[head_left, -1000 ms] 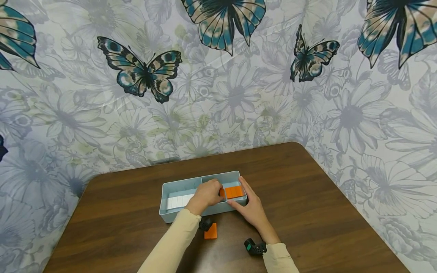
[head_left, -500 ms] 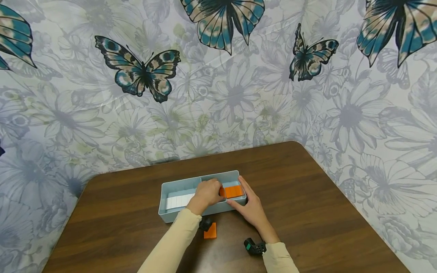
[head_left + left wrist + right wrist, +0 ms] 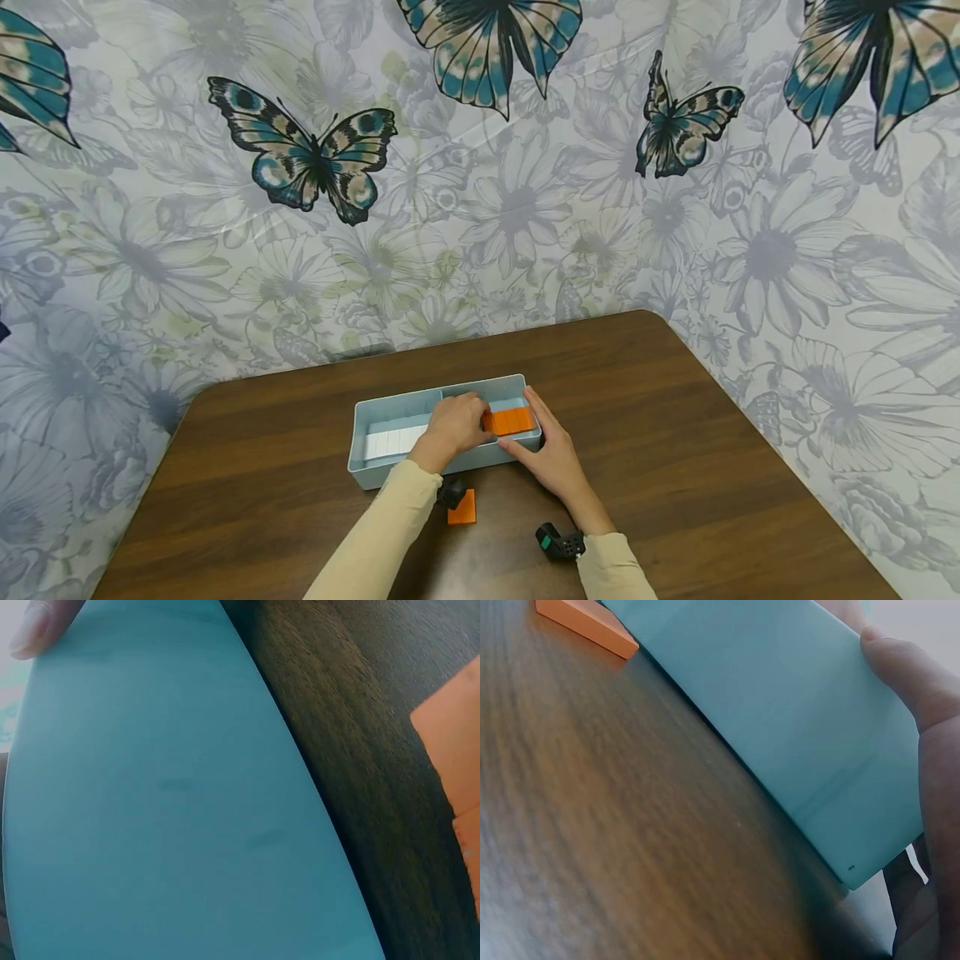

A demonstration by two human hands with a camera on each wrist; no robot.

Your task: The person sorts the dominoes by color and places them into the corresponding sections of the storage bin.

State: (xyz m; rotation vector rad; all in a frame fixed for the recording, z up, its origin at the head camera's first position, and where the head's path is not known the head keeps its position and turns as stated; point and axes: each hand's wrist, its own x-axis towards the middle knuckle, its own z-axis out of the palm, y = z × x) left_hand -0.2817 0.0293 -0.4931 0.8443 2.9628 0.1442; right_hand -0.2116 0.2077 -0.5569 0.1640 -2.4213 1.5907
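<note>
A light blue two-compartment box (image 3: 468, 460) stands on the table. My left hand (image 3: 450, 423) reaches over its near wall into the right compartment and pinches an orange block (image 3: 489, 422) there, which touches a row of orange blocks (image 3: 516, 420). Its fingertips are partly hidden. At the box's right end, my right hand (image 3: 557, 457) holds the box, with the thumb at the near rim and the fingers along the end wall. The right wrist view shows the thumb (image 3: 904, 671) pressing the box's outer wall (image 3: 765, 720).
White blocks (image 3: 393, 442) lie in a row in the left compartment. More orange blocks (image 3: 462, 507) lie on the brown wooden table (image 3: 712, 500), in front of the box and partly behind the left wrist's camera. A butterfly-patterned wall covering (image 3: 480, 242) rises behind the table.
In the right compartment, the orange row and the block at my left fingers have come together; the gap between them has gone. Both hands and the box stay almost in place.
</note>
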